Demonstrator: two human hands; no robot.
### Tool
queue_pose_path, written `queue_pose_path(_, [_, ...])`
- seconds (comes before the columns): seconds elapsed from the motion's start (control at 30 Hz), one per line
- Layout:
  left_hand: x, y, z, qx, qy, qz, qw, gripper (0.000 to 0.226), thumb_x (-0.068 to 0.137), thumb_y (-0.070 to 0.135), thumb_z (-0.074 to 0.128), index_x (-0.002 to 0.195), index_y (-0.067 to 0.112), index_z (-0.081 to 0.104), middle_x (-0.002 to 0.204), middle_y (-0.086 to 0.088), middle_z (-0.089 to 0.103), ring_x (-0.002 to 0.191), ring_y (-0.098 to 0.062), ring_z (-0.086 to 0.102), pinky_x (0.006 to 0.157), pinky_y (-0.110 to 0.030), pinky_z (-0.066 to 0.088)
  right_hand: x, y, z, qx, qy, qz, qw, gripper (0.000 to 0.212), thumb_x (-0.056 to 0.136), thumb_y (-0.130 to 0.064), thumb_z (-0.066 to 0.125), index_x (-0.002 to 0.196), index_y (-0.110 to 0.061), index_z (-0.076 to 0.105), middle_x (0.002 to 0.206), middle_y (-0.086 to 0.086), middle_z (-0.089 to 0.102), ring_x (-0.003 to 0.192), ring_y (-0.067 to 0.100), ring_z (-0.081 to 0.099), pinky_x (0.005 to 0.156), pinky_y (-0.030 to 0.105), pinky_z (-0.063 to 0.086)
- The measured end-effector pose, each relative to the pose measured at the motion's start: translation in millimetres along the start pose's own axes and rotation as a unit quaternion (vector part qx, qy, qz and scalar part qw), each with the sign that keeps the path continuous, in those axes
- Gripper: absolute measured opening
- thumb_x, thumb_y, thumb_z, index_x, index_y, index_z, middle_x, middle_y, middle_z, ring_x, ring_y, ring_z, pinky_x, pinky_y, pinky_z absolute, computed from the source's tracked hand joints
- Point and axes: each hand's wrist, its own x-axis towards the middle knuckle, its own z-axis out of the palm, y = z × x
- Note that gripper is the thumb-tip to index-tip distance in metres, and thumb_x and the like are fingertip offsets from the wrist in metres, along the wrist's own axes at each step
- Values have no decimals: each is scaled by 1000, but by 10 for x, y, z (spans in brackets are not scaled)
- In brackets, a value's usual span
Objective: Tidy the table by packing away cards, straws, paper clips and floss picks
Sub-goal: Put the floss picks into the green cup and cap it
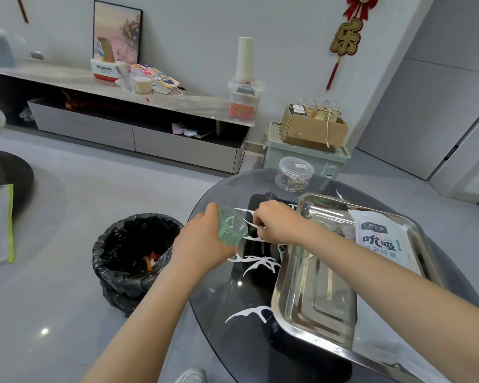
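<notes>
- the step in hand looked like loading small pieces into the green container (233,228), probably a floss pick at a time, though the piece itself was too small to make out.
- the left hand (202,244) gripped the green container from behind, just left of the steel tray (313,294) and above the glass surface (227,297). its mouth was tilted toward the tray.
- the right hand (274,225) hovered at the tray's far left corner, close to the container's mouth, knuckles up and fingers curled inward. whether they pinched anything could not be told.
- both forearms reached forward, the right one crossing over the tray's left rim.
- to do it well, the container's mouth should be kept facing the feeding hand and held steady. each piece should go fully past the rim before the fingers let go.
- a risk: a piece dropped left of the tray could slide off the surface toward the bin (133,258).
- the straw packet (382,239) lay in the tray's far right part. the jar of paper clips (295,174) stood just beyond the tray's far edge.
</notes>
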Motion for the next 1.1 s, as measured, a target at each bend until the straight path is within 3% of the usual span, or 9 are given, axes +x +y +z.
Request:
queue_pose_path(0.07, [-8,-7,-8,3,0,2,1000,64,74,37,75,121,19,36,107,1,50,90,-19,43,73,-29,38,-66,-81,0,-7,-25,-27,999,22,83,-17,60,99,-4,67,96,13,66,92,32,61,76,41,53])
queue_pose_path(0.13, [-19,-13,-6,2,-6,0,1000,64,74,37,76,121,19,36,105,2,49,90,-19,43,72,-29,38,-119,-162,37,-66,-37,-30,997,5,82,-7,57,78,-4,59,80,12,58,81,35,56,60,34,48])
queue_pose_path(0.2, [-36,-20,-8,-2,-12,-5,1000,65,73,38,77,121,19,37,102,2,48,91,-20,46,72,-30,39,-138,-222,70,-111,-19,-24,993,23,80,6,48,63,-7,41,75,12,50,77,36,52,51,30,35])
queue_pose_path(0.33, [-71,-31,-22,-8,-16,-12,1000,65,73,38,77,121,19,38,103,1,51,93,-22,50,75,-31,42,-130,-303,56,-156,-7,-40,987,22,82,9,45,97,0,59,106,17,57,97,35,58,66,32,36])
queue_pose_path(0.5, [-105,-45,-25,-2,-23,-12,1000,64,74,39,76,122,19,38,104,2,51,92,-21,51,75,-30,42,-127,-302,-14,-147,-13,-44,988,19,80,7,47,92,-5,56,83,15,53,95,37,59,64,31,33])
queue_pose_path(0.63, [-112,-47,-29,-3,-26,-10,1000,65,74,39,76,123,20,38,104,2,51,94,-21,52,78,-31,45,-136,-268,11,-129,-2,-33,991,23,80,9,45,98,-2,55,106,21,59,97,38,58,65,34,35])
queue_pose_path(0.8, [-106,-41,-23,1,-35,-4,999,62,75,36,75,121,20,37,105,2,51,93,-21,53,78,-31,46,-118,-156,142,-62,43,-11,997,26,82,7,44,106,-1,52,108,20,55,97,39,57,72,37,40])
queue_pose_path(0.97, [-58,-65,16,25,-49,4,998,61,75,37,73,121,20,37,110,0,53,95,-23,54,76,-31,44,-282,-138,-116,249,202,37,946,19,83,-3,56,92,-11,70,86,3,68,73,9,58,75,20,47])
queue_pose_path(1.1, [-6,-87,68,26,-62,-5,998,62,72,38,75,118,20,38,111,-1,56,97,-25,55,82,-36,48,-564,-263,-412,282,146,-28,948,20,85,-4,57,91,-14,74,78,-5,68,68,1,58,68,10,45])
